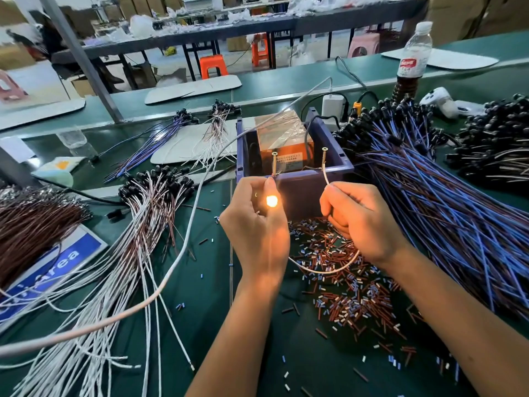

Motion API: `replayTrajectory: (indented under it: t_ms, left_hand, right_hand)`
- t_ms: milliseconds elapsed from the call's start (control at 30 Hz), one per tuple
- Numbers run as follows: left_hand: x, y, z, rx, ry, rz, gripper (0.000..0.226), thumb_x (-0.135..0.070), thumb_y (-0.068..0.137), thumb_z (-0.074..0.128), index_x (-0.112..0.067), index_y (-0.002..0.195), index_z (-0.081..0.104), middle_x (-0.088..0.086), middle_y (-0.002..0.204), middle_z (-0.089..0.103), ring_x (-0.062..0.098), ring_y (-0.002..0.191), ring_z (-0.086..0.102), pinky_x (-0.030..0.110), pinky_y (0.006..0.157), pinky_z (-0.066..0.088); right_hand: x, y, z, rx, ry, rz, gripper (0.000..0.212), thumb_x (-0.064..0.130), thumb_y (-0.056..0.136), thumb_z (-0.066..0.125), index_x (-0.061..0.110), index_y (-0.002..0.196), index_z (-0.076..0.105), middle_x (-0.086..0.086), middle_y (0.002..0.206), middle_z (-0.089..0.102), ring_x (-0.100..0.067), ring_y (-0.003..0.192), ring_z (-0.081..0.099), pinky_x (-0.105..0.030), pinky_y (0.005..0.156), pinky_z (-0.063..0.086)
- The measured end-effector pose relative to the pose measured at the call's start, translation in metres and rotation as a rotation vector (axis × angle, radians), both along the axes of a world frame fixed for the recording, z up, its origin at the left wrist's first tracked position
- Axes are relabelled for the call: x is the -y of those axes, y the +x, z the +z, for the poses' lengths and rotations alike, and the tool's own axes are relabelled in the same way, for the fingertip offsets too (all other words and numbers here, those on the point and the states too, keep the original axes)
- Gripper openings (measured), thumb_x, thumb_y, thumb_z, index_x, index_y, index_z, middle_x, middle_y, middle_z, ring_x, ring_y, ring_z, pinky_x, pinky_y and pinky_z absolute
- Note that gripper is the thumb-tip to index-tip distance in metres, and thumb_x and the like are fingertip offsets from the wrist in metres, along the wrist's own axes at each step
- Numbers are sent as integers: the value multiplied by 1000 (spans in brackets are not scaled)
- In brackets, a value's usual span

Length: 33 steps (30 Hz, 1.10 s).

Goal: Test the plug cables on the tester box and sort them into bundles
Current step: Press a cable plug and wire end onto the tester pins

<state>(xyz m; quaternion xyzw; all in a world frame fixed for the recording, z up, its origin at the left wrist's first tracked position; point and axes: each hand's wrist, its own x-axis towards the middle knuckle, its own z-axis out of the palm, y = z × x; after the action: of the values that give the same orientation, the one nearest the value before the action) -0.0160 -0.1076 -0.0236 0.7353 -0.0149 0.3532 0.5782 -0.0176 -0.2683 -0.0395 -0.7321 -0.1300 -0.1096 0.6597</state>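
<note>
The tester box is a blue bin holding an orange unit, with two upright screws, the left screw and the right screw, at its front edge. My left hand pinches one end of a plug cable against the left screw, and the cable's lamp glows orange in that hand. My right hand grips the cable's white wire and holds its end up at the right screw. The wire loops below both hands.
A brown-and-white cable bundle lies left. A large blue-wired pile lies right. Cut insulation bits litter the green mat. A thick white cord crosses the left side. A bottle stands at the back right.
</note>
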Motion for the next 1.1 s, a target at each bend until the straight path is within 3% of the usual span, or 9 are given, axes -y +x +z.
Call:
replayTrajectory:
  t_ms: [300, 467, 700, 800, 867, 933, 1000, 1033, 1100]
  left_hand:
    - [0, -5, 3, 124, 16, 34, 19, -17, 101, 64, -11, 83, 65, -1, 60, 60, 17, 51, 55, 38, 49, 45]
    - [33, -8, 34, 144, 90, -156, 19, -17, 100, 64, -12, 82, 65, -1, 62, 63, 19, 55, 60, 39, 51, 47]
    - [157, -9, 76, -155, 171, -480, 11, -26, 97, 69, -15, 93, 69, -8, 80, 68, 9, 72, 61, 24, 64, 47]
    - [214, -8, 84, -408, 67, -637, 11, -24, 91, 71, -15, 88, 64, -2, 78, 63, 21, 73, 57, 27, 65, 43]
    - [247, -10, 86, -597, -43, -765, 12, -15, 87, 70, -10, 80, 62, 5, 70, 53, 28, 69, 45, 30, 65, 37]
    - [279, -12, 85, -756, -116, -847, 10, -10, 89, 70, -4, 83, 64, 7, 67, 46, 26, 64, 36, 29, 60, 32]
    - [304, -16, 84, -878, -210, -928, 13, -7, 95, 61, 4, 102, 64, 6, 68, 44, 21, 53, 31, 23, 52, 24]
    - [316, -20, 82, -927, -251, -967, 14, -8, 98, 55, 3, 102, 63, 5, 68, 44, 17, 50, 30, 22, 50, 21]
    - [331, -28, 78, -989, -313, -1007, 21, -12, 102, 48, -4, 85, 58, 5, 67, 46, 15, 49, 31, 22, 49, 23]
  right_hand:
    - [2, -8, 5, 40, -13, -54, 40, 27, 106, 45, 11, 72, 57, 8, 51, 34, -13, 46, 27, -25, 45, 24]
    - [40, -19, 23, 20, 44, -178, 39, 25, 107, 46, 6, 77, 63, 6, 50, 34, -10, 42, 24, -21, 41, 21]
    - [184, -68, 43, -174, 71, -702, 38, 23, 109, 47, 2, 88, 71, 3, 46, 43, -13, 37, 30, -18, 37, 25]
    - [259, -97, 45, -303, 164, -951, 31, 17, 104, 46, -4, 110, 68, 6, 47, 45, -6, 32, 32, -14, 34, 25]
    - [297, -116, 45, -375, 154, -1104, 34, 20, 99, 49, -2, 120, 65, -5, 67, 59, -5, 36, 43, -15, 36, 32]
    - [315, -131, 48, -411, -40, -1286, 35, 33, 88, 54, 8, 112, 61, -23, 107, 67, -19, 67, 66, -31, 60, 55]
    - [318, -140, 47, -398, -439, -1479, 54, 44, 84, 53, 14, 128, 50, -23, 141, 53, -40, 119, 59, -54, 100, 50]
    - [312, -145, 48, -308, -620, -1500, 61, 46, 87, 51, 16, 139, 44, -22, 147, 47, -43, 130, 49, -55, 110, 42]
    - [292, -144, 54, -59, -846, -1343, 55, 46, 96, 47, 16, 142, 53, -21, 140, 56, -40, 128, 49, -48, 109, 41]
